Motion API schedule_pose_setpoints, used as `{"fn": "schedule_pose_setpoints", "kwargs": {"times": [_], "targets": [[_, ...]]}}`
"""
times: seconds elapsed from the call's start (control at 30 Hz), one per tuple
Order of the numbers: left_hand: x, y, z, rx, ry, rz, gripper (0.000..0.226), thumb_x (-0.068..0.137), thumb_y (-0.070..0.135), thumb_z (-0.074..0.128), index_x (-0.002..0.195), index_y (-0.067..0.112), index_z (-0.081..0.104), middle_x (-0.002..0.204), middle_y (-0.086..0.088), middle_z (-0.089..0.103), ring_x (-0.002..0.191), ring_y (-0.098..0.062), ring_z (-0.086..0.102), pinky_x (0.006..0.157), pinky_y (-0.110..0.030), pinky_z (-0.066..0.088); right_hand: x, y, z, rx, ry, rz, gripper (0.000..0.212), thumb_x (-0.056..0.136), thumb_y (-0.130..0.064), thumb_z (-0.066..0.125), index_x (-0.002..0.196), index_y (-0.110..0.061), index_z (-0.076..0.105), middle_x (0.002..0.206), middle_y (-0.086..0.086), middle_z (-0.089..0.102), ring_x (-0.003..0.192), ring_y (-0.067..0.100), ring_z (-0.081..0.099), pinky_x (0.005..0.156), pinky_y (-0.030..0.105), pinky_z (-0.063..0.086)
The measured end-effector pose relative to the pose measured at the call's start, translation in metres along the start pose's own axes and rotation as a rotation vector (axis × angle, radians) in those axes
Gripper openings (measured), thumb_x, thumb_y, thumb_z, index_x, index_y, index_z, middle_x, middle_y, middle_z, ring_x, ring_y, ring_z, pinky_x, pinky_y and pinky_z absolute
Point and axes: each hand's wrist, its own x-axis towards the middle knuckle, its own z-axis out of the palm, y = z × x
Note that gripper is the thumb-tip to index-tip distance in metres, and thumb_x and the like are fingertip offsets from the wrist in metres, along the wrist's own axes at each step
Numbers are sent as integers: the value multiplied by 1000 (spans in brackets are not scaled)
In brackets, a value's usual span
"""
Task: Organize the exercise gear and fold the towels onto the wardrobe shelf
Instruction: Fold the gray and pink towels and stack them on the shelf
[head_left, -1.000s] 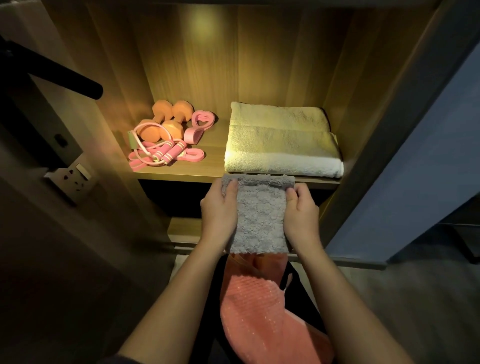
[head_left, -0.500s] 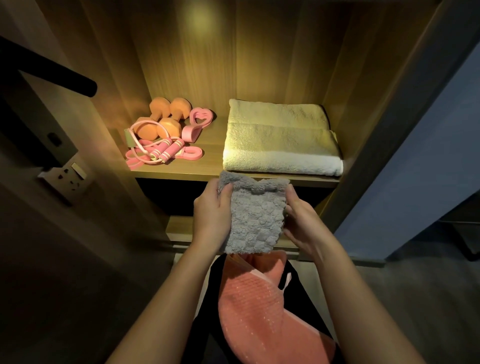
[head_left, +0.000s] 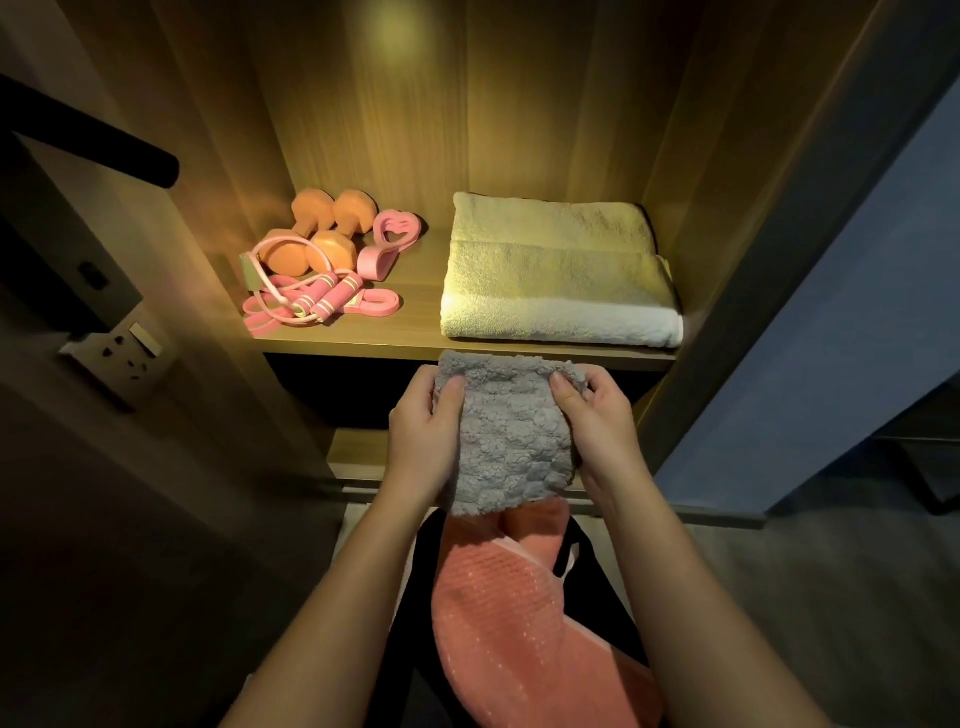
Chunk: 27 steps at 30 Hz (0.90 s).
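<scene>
Two hands hold the grey towel (head_left: 511, 431): left hand (head_left: 421, 431) & right hand (head_left: 597, 415) each pinch a top corner, fingers (head_left: 451, 397) curled round the edge. Vs. 1 s ago it hangs shorter & thicker, so prob. folded once more. It's just below the shelf (head_left: 415, 335) front edge, not on it yet. Cream towel (head_left: 556, 270) lies folded up there, dumbbells (head_left: 322, 228) at left. Pink towel (head_left: 509, 623) below hands, prob. next.
</scene>
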Motion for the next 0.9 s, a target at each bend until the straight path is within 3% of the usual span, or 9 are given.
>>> {"fn": "schedule_pose_setpoints", "kwargs": {"times": [0.13,0.23,0.27,0.4,0.53,0.6,0.63,0.77,0.9], "targets": [[8,8,-11,-98,-95,-36,29,95,35,58,66,34,57,60,14,56,56,0,50,52,-16,39,5,-4,-11,116,-168,28,30,82,-14,74,110,-18,64,108,13,72,99,25,70,78,34,56],[8,13,-12,-125,-57,-12,23,95,24,60,79,39,66,80,12,70,78,-6,66,68,-23,52,3,-6,-13,202,-287,206,58,67,-37,85,114,-8,66,110,15,72,102,28,70,79,34,56],[8,14,-11,-150,-45,-23,20,94,22,61,85,37,68,86,9,72,85,-11,68,73,-28,54,2,-6,-13,189,-279,229,57,68,-41,84,111,-7,67,109,15,73,102,28,70,79,35,56],[7,12,-8,-136,42,-7,16,93,18,61,86,30,69,82,4,70,84,-18,66,74,-35,51,2,-5,-9,86,-127,84,12,90,-23,67,90,-13,74,97,13,75,94,27,71,86,41,56],[8,7,5,-80,147,5,22,98,22,55,80,8,59,71,-18,56,64,-9,46,61,-28,36,0,-8,4,-73,1,-78,17,97,-22,57,87,-18,70,91,12,73,89,20,67,83,37,52],[9,10,12,-22,206,53,26,99,25,51,75,15,49,59,-4,43,54,-3,36,53,-25,30,-1,-8,12,-255,102,-252,19,101,-24,50,87,-23,63,75,-4,64,69,-5,57,66,17,45],[11,11,14,58,229,90,25,100,28,50,77,18,48,57,5,41,51,-4,37,49,-25,29,0,-8,16,-338,158,-316,19,102,-25,47,88,-23,59,71,-8,59,63,-7,53,58,10,39],[30,14,20,262,196,151,20,99,33,50,89,17,55,59,8,46,53,-8,44,47,-26,32,17,-7,16,-562,296,-378,24,104,-27,42,82,-18,45,64,-7,47,53,3,41,48,18,30],[51,11,33,59,95,51,35,99,38,53,71,18,44,58,7,40,49,-2,37,47,-17,30,44,-11,7,-571,295,-334,28,104,-31,40,79,-19,46,67,-3,49,55,6,42,49,20,32]]}}
